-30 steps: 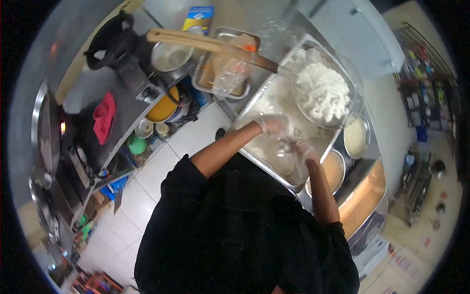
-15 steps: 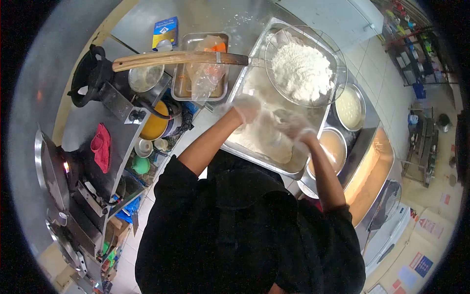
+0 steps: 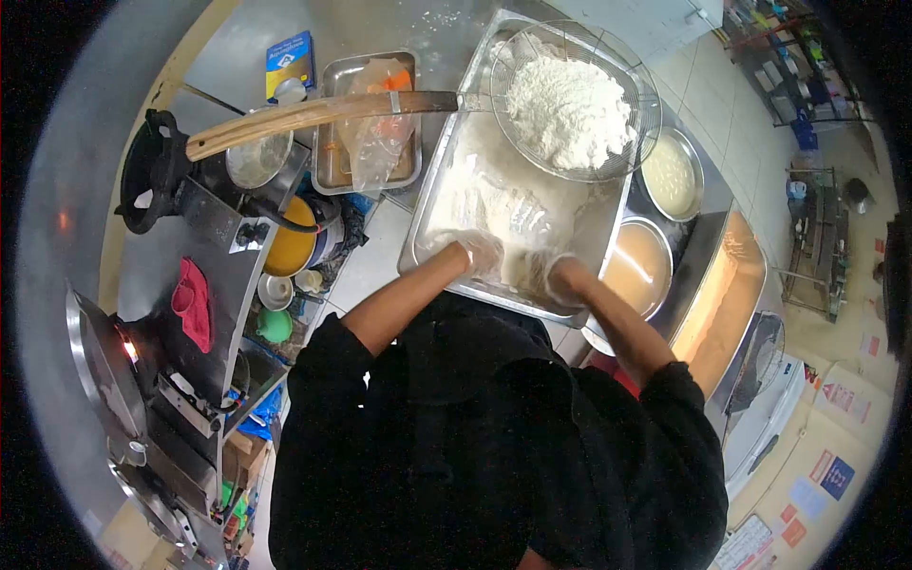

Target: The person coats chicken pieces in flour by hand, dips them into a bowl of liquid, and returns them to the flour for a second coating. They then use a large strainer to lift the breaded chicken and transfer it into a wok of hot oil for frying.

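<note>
A deep metal tray (image 3: pixel 600 242) holds a layer of white flour (image 3: pixel 518 211) in front of me. Both my hands wear clear plastic gloves dusted with flour. Down at the tray's near left part, my left hand (image 3: pixel 482 255) is in the flour, its fingers blurred into the white. My right hand (image 3: pixel 546 275) is low at the near right part, close to the near wall, fingers hidden by the wrist and flour. Ridges mark the flour beyond them. Across the tray's far end rests a wire strainer (image 3: pixel 649 114) heaped with flour, its wooden handle (image 3: pixel 313 122) pointing left.
Right of the tray stand a bowl of tan liquid (image 3: pixel 635 271), a bowl of pale batter (image 3: pixel 670 176) and a long tan container (image 3: pixel 727 313). To the left are a smaller pan with a plastic bag (image 3: pixel 380 142), a pot of yellow liquid (image 3: pixel 288 242) and a lit burner (image 3: pixel 128 347).
Both hands have moved toward me, from the middle of the tray to its near end. The flour beyond them now shows ridges. The view has shifted slightly.
</note>
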Available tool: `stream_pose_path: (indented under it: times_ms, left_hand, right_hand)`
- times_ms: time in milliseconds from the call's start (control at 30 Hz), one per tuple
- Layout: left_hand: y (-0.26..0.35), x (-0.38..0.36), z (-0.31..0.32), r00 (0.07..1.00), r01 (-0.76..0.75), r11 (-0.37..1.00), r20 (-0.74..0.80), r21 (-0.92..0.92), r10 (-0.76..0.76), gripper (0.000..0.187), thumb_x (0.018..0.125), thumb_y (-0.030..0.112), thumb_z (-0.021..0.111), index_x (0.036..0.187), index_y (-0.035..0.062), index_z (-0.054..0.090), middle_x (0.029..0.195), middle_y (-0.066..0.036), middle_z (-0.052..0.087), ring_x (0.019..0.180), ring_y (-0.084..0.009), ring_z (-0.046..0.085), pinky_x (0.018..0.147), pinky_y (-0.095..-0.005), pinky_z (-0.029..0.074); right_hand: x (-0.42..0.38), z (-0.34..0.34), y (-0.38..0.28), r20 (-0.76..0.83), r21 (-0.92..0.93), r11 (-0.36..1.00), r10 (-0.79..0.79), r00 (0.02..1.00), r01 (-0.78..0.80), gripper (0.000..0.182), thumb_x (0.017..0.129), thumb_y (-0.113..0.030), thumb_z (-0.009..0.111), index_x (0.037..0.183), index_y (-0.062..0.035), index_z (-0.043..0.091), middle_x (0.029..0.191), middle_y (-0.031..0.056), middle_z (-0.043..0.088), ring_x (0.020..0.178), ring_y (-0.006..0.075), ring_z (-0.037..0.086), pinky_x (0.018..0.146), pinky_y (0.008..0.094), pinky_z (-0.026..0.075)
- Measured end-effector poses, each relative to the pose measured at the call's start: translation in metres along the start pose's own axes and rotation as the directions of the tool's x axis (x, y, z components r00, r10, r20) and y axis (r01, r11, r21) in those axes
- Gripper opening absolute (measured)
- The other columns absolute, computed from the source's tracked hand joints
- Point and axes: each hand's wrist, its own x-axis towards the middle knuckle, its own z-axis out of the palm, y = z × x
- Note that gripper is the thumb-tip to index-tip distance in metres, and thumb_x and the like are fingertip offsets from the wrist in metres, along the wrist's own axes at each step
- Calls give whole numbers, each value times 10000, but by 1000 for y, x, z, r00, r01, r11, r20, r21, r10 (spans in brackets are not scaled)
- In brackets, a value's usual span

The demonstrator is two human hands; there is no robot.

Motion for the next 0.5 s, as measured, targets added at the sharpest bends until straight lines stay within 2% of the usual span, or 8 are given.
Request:
stream_pose_path:
  times_ms: [33,133,167,233,333,400,433,500]
  left_hand:
    - [-2,10,10,998,-22,999,-58,-25,21,309,758,280,517,859,-9,562,866,-192,583,791,-324,562,762,-394,434]
    - [40,9,-44,980,107,985,182,-134,-81,258,728,188,515,874,-24,523,899,-194,568,812,-301,544,779,-375,422]
    - [23,17,-32,1000,-7,977,14,-212,10,278,705,170,536,895,-28,498,947,-188,554,835,-296,532,766,-371,415]
    - [23,4,-63,991,-10,935,-125,-356,-37,260,719,162,535,906,-15,499,942,-166,553,856,-269,530,762,-363,420]
    - [-1,11,-81,974,-102,967,-222,-232,49,262,771,153,507,984,0,497,955,-146,549,899,-228,520,780,-346,425]
    - [-6,17,-97,922,-221,953,-363,-207,135,214,790,127,489,976,23,505,908,-115,534,846,-205,516,747,-329,431]
    - [5,13,-113,863,-309,909,-484,-280,144,161,786,103,484,933,41,514,854,-88,522,776,-197,516,704,-320,436]
    - [22,15,-149,732,-547,750,-648,-373,212,212,799,101,486,1006,56,493,887,-74,519,835,-172,507,763,-297,418]
  right_hand:
    - [31,28,13,140,227,956,155,978,-184,231,823,-182,495,959,-21,589,949,123,598,836,243,575,761,334,445]
    - [49,89,59,-285,747,654,157,946,117,209,818,-134,522,998,-31,549,1065,98,542,909,220,553,801,333,446]
    - [67,138,93,-317,870,449,194,928,203,227,814,-106,535,1029,-36,527,1110,86,515,938,208,544,821,329,449]
    - [38,54,59,-186,967,241,437,880,85,258,819,-104,530,1069,-43,522,1092,82,521,963,194,535,851,309,437]
    - [33,76,78,-480,875,320,467,743,364,309,830,-121,515,1127,-38,492,1056,93,548,970,192,540,879,297,425]
    - [3,18,100,-436,406,908,96,895,101,324,835,-149,512,1141,-48,478,1050,104,559,966,206,545,900,307,407]
    - [-23,-32,54,-351,702,693,534,769,-160,361,845,-172,486,1193,-92,438,1084,115,555,981,198,538,963,309,331]
    - [-29,-35,73,-578,754,637,529,622,159,416,835,-141,503,1226,-55,392,1080,84,555,968,152,528,894,276,396]
